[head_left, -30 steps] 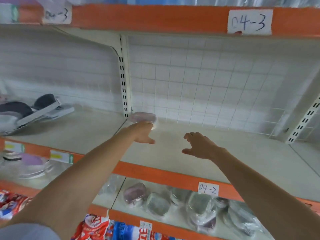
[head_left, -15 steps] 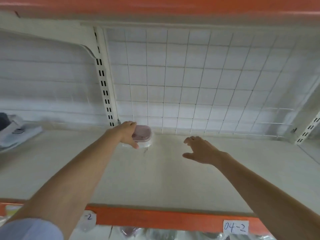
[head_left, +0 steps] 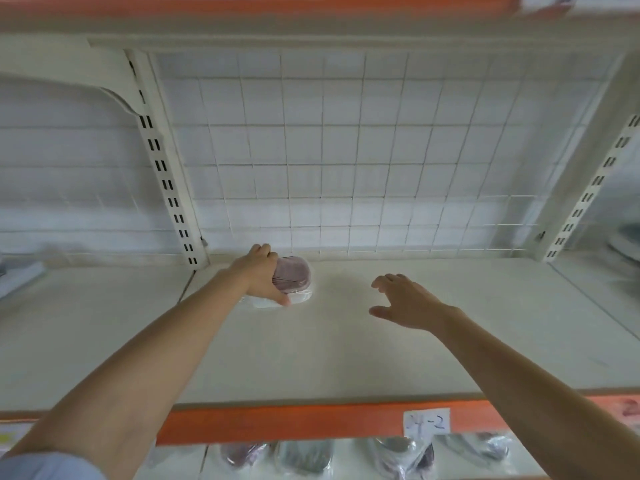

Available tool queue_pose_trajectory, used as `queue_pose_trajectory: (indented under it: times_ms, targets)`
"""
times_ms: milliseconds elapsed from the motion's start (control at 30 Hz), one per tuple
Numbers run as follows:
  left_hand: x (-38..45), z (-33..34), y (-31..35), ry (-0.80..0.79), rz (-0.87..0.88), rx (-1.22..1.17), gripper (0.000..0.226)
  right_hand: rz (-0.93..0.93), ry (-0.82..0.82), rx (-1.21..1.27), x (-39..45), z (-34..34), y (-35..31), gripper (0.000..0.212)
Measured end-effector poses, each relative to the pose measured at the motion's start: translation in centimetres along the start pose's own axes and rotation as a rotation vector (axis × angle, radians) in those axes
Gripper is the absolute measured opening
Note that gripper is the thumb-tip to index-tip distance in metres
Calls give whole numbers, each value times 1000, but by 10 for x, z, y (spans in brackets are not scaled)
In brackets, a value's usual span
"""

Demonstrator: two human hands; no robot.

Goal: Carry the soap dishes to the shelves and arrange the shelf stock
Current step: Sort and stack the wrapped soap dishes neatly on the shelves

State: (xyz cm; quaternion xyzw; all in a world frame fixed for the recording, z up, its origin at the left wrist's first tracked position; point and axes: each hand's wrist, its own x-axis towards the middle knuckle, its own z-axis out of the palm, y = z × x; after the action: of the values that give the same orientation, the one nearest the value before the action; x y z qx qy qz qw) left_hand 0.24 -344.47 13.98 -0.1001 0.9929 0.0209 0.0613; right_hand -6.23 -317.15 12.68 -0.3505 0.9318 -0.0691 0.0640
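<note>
Left hand (head_left: 260, 271) grasps wrapped soap dish (head_left: 292, 277) at far left of shelf (head_left: 346, 341), near back grid. Right hand (head_left: 403, 301) loose, empty. Risk: slick wrap (loose at near edge) — dish slides, ends crooked.

Counted: 2 hands – left hand (head_left: 260, 274), right hand (head_left: 403, 301). 1 wrapped soap dish (head_left: 291, 279) on the cream shelf (head_left: 346, 355), back-left corner, under the left. Approx. 4 bagged soap dishes (head_left: 304, 459) on the lower shelf, blurred, exact no. unclear. 2 slotted uprights (head_left: 162, 168). 1 wire grid back panel (head_left: 346, 150). 2 orange shelf edges (head_left: 277, 424). 1 legible handwritten label (head_left: 426, 423), plus partial ones at frame edges.
</note>
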Motion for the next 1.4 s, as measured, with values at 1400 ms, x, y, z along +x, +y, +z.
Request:
queue_pose_trajectory:
  times_ms: [1400]
  targets:
    - [83, -35, 541, 167, 427, -6, 100, 558, 319, -121, -236, -137, 434, 72]
